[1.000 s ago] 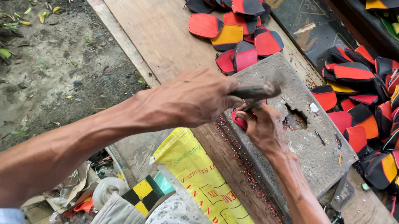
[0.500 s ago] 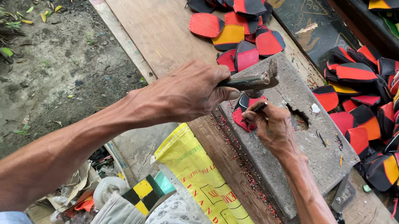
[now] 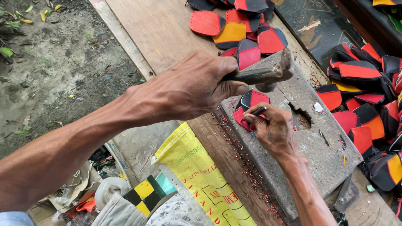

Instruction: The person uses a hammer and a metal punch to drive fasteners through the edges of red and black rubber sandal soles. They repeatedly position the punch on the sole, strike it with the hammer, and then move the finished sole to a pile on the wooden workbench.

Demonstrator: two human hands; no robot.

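My left hand (image 3: 193, 86) grips the handle of a hammer (image 3: 271, 74), whose head hangs just above and beyond my right hand. Resting on a grey stone block (image 3: 322, 146), my right hand (image 3: 271, 130) pinches a small dark punch (image 3: 258, 111) upright against a red-and-black cut piece (image 3: 252, 100). That piece lies flat on the block's near-left corner, partly hidden under my fingers.
Heaps of red, orange and black cut pieces lie at the top (image 3: 232, 15) and along the right (image 3: 382, 113). The block sits on a wooden board (image 3: 155, 23). A yellow sack (image 3: 205, 185) is below it, bare dirt ground (image 3: 32, 66) to the left.
The hammer has risen up and away from the punch over the last second. My right hand has stayed on the piece with the punch.
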